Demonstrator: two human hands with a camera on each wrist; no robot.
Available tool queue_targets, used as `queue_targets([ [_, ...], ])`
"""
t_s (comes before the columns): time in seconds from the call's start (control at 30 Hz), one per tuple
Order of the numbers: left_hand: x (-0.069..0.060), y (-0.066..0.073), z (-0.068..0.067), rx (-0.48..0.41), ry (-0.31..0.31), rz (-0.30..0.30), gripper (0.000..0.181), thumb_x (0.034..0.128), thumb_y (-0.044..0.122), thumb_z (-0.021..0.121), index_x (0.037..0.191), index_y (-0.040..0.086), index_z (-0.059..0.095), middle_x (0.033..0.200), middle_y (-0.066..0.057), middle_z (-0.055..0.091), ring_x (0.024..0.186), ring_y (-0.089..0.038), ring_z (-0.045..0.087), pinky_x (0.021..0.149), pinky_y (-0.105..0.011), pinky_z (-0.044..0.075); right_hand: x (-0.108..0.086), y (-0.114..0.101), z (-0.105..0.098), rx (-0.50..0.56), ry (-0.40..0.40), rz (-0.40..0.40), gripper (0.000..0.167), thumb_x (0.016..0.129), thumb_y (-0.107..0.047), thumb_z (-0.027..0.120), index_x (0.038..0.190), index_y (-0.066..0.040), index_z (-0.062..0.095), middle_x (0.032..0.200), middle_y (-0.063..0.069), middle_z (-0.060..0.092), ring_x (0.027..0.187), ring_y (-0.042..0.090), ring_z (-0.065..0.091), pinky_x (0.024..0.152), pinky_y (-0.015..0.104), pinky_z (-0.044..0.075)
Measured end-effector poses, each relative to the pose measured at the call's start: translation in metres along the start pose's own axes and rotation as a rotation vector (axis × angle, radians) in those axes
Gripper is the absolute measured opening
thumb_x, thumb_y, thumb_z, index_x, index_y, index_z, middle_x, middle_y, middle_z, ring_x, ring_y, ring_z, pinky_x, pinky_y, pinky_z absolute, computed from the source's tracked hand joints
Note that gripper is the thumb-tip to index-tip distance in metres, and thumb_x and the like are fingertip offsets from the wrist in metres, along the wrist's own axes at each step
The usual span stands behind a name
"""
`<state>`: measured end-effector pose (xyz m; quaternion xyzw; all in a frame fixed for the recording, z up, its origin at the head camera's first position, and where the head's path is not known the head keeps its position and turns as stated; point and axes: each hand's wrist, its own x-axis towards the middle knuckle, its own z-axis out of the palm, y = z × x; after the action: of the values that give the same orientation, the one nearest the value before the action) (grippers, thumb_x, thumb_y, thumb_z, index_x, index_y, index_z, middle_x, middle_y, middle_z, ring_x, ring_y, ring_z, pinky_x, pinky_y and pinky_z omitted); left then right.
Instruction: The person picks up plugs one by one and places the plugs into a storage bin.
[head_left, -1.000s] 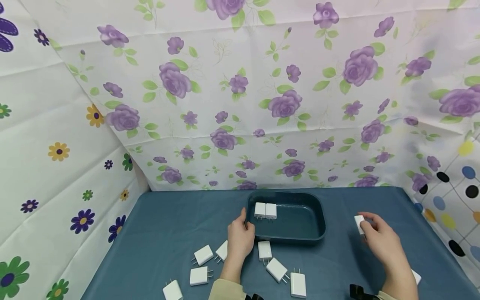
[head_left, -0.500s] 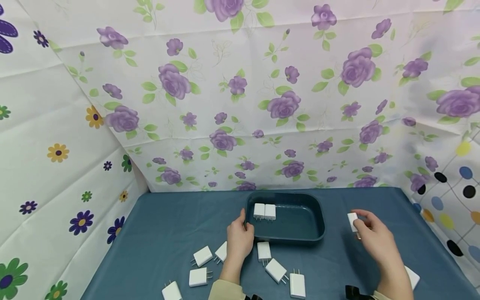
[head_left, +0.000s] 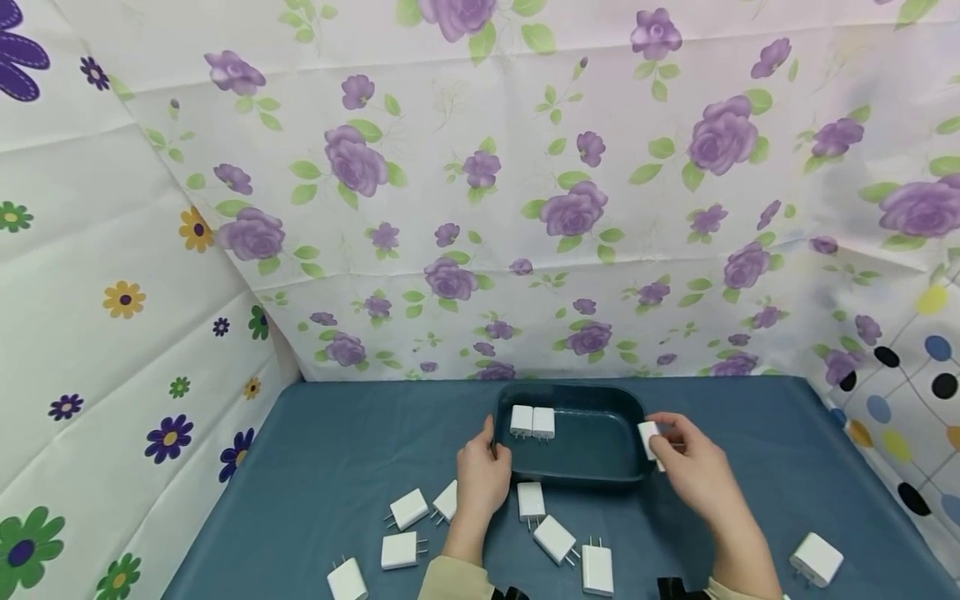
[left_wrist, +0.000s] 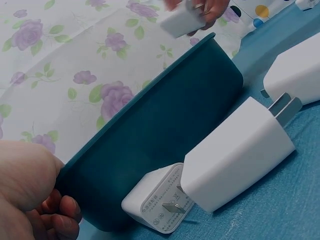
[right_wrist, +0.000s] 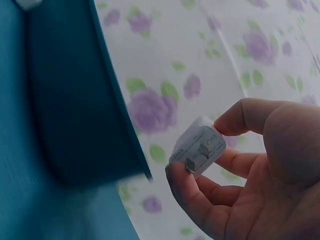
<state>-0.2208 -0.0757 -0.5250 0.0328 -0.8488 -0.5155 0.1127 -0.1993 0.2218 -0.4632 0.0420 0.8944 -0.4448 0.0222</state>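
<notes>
Right wrist view: right hand (right_wrist: 267, 187) pinches a charger (right_wrist: 197, 145) (likely light, stiff, slick), best held by its sides; left hand (head_left: 482, 477) grips tray (head_left: 581, 481).

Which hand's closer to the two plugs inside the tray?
Left. The left hand grips the tray beside the two plugs; the right hand is at the opposite end.
</notes>
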Motion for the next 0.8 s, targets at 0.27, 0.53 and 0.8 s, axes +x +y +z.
queue_targets([
  [0.27,0.001,0.002,0.001,0.008,-0.007,-0.013,0.055,0.1025,0.000,0.055,0.157,-0.004,0.050,0.049,0.000,0.046,0.041,-0.010,0.027,0.046,-0.027,0.028,0.016,-0.017,0.047,0.015,-0.030,-0.086,0.041,0.108,-0.031,0.063,0.144,-0.012,0.063,0.114,0.009,0.070,0.090,0.021,0.064,0.071,0.038,0.051],
  [0.53,0.000,0.002,0.000,0.004,-0.012,-0.023,0.055,0.1029,0.002,0.054,0.157,-0.004,0.049,0.049,0.000,0.046,0.041,-0.011,0.028,0.046,-0.027,0.029,0.040,-0.029,0.080,-0.078,-0.050,-0.079,0.040,0.107,-0.027,0.063,0.142,-0.006,0.064,0.096,0.008,0.063,0.072,0.021,0.056,0.066,0.039,0.045],
  [0.8,0.003,0.000,0.000,-0.020,-0.022,-0.023,0.055,0.1034,0.001,0.053,0.158,-0.003,0.048,0.049,0.000,0.046,0.041,-0.011,0.027,0.045,-0.026,0.028,0.064,-0.024,0.097,-0.148,-0.007,-0.017,0.044,0.106,-0.027,0.067,0.141,0.000,0.063,0.101,0.015,0.070,0.082,0.028,0.065,0.075,0.048,0.052],
])
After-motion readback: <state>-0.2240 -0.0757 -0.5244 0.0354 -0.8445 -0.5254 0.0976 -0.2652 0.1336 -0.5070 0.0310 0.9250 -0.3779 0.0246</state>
